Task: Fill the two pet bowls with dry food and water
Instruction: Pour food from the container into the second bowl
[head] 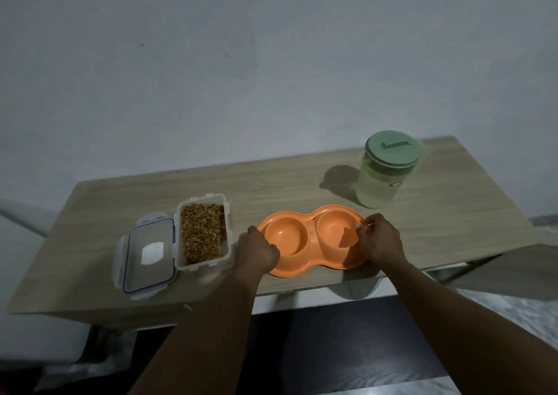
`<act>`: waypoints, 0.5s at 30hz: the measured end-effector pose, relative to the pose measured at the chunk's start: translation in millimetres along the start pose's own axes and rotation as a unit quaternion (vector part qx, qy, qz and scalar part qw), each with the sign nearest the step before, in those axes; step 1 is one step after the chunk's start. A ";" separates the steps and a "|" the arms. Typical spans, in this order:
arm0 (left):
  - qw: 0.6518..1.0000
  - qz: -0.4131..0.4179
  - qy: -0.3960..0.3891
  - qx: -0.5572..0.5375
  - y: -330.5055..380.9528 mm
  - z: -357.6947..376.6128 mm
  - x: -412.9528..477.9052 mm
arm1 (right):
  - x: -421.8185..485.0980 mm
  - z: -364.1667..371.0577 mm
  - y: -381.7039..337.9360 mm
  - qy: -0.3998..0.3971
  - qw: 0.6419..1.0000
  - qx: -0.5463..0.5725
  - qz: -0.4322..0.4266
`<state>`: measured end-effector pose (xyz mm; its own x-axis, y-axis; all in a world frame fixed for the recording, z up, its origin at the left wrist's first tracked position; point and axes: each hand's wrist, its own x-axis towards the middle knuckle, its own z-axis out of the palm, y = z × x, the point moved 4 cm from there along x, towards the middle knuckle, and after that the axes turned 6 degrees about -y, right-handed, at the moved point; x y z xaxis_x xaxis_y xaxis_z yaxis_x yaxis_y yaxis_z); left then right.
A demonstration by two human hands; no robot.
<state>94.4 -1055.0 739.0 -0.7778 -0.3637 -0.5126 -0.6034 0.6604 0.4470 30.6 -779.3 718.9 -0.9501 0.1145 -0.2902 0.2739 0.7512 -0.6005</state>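
Placement is the step in hand, as I judge it. The orange plastic double pet bowl [312,234] lies flat on the pale wood-grain worktop [437,228], near its front edge, and both round basins are empty. The left grip [260,252] is curled over the bowl's left end. The right grip [382,240] pinches the rim at the right end, fingertips on the lip.

To do this well, keep the bowl level and slide it rather than lift it. Leave it a little further in from the front edge, so a later pour cannot tip it off. The left basin is best left just beside the clear rectangular plastic container [229,243], which stands open and full of brown dry kibble [200,231]. Its clear clip-lock lid [149,252] lies flat against its left side. The right basin then faces the translucent plastic water jug [377,192], which stands well apart at the back right with its green lid [392,153] still on. Let go only once the bowl sits without rocking.

The worktop is a narrow table against a bare, pale wall [271,62]. The floor [332,349] below is dark and the light is dim.
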 end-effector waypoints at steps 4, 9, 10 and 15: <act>0.991 0.035 0.107 0.074 11.8 -29.7 -18.8 | -11.3 -4.4 -23.2 0.063 0.995 -0.067 -0.029; 0.939 0.120 0.319 0.035 -0.1 -98.6 -36.6 | -29.0 12.7 -104.8 0.055 0.984 0.023 -0.166; 0.937 0.096 0.336 0.026 -13.5 -108.6 -34.8 | -34.8 22.5 -122.8 0.026 0.982 0.047 -0.181; 0.959 -0.066 0.259 -0.098 -103.1 -128.0 -15.7 | -78.0 99.7 -190.0 -0.151 0.965 0.089 -0.195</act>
<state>146.3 -1201.5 794.8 -0.6444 -0.7468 -0.1648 -0.6853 0.4682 0.5578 67.5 -995.7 781.3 -0.9062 -0.3703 -0.2039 -0.0494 0.5717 -0.8190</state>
